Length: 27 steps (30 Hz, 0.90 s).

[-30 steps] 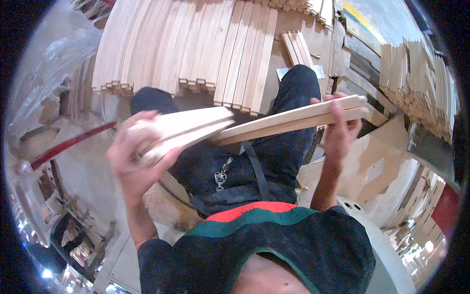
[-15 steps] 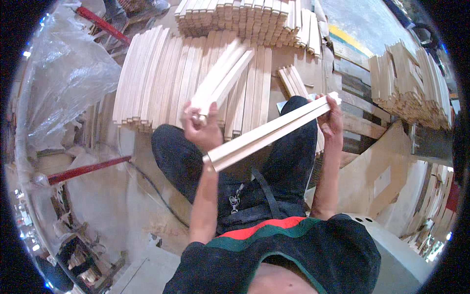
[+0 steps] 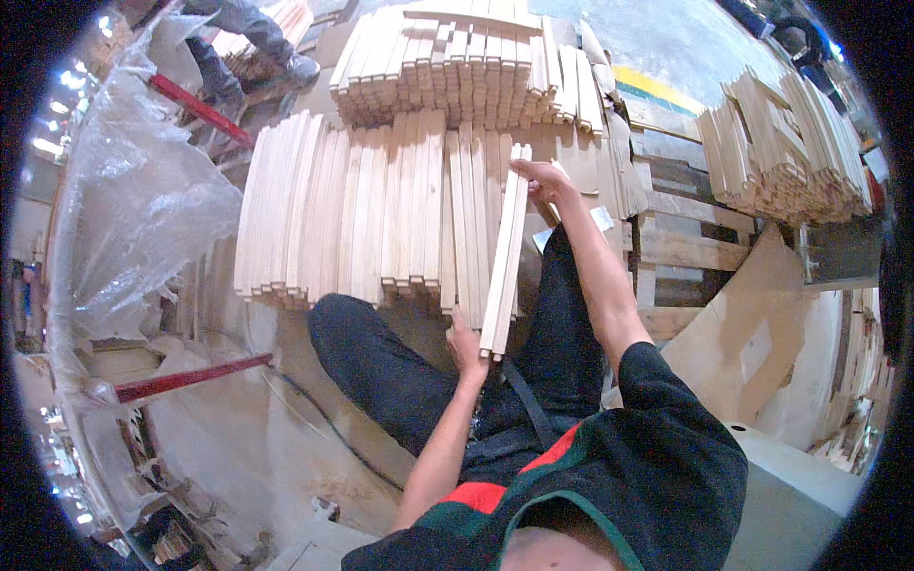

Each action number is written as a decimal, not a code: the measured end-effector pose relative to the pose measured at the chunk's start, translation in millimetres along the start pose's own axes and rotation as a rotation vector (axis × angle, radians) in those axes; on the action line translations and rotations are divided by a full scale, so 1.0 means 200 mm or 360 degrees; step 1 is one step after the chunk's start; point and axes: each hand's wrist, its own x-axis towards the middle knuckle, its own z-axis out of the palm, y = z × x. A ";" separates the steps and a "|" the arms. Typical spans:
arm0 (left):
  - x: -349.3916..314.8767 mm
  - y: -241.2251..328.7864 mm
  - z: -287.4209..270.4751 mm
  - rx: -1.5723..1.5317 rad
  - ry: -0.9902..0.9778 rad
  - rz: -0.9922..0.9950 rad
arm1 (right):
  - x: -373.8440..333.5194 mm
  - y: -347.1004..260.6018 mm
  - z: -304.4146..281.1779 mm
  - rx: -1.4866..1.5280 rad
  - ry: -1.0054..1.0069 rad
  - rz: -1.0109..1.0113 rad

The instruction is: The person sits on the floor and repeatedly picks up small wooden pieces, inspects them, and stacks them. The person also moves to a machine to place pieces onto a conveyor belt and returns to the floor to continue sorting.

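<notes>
My right hand (image 3: 545,181) is closed on the far end of a pair of pale wooden strips (image 3: 506,262). They slant toward me between my knees, their near ends just right of my left hand. My left hand (image 3: 465,344) has a finger stretched out to the near ends of strips in the row (image 3: 464,228), and I see nothing gripped in it. Its other fingers are partly hidden. To the left, more pale strips (image 3: 319,209) lie side by side in a layered stack in front of my legs.
Behind the row rises a taller stack of strips (image 3: 438,76). Another stack (image 3: 781,143) stands at the right beyond wooden pallet slats (image 3: 690,249). Clear plastic sheeting (image 3: 143,190) and red bars (image 3: 195,377) are at the left. Another person's legs (image 3: 249,43) show at the far left.
The strips my left hand held now appear to lie in the row, and that hand has drawn back to their near ends. My right hand has swung its strips from crosswise to nearly lengthwise.
</notes>
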 end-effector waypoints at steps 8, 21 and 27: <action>-0.16 0.27 -0.24 0.0593 0.0028 0.0222 | 0.02 -0.10 0.33 -0.0460 0.0343 -0.0104; 0.32 0.73 0.15 0.0970 0.0092 0.0196 | -0.16 0.08 0.49 -0.1561 0.1100 -0.0391; 0.37 0.73 0.19 0.0921 0.0147 0.0122 | -0.26 0.15 0.51 -0.1601 0.1024 -0.0354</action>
